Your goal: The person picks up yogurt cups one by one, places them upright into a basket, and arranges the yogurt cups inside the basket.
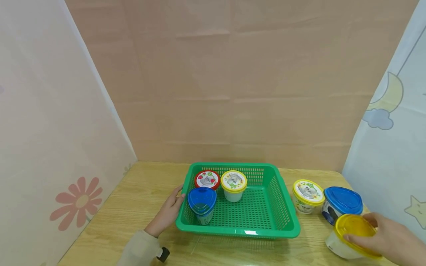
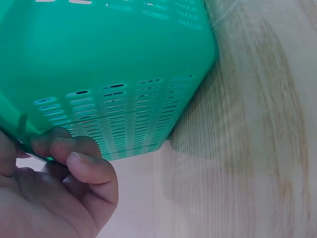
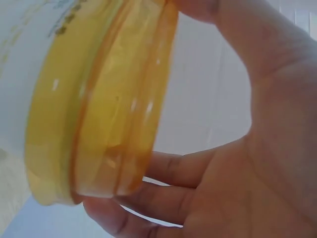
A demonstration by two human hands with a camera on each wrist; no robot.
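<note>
My left hand (image 1: 169, 211) grips the left rim of a green plastic basket (image 1: 239, 233); the left wrist view shows its fingers (image 2: 91, 168) curled at the rim. At the far right, my right hand (image 1: 387, 236) holds a white tub with a clear yellow lid (image 1: 356, 226), thumb and fingers spread across the lid. The tub tilts in that grasp, and its lid (image 3: 114, 109) fills much of the right wrist view. Inside the basket, toward its left, stand a red-rimmed tub (image 1: 207, 179), a yellow-rimmed tub (image 1: 234, 181) and a blue-lidded tub (image 1: 202, 200).
Right of the basket, a tub with a printed yellow-rimmed lid (image 1: 308, 192) stands beside a blue-lidded tub (image 1: 344, 200), just behind the held one. A wooden table (image 1: 153, 181) carries everything. Brown sheeting (image 1: 233, 92) hangs behind, with patterned pale panels on both sides.
</note>
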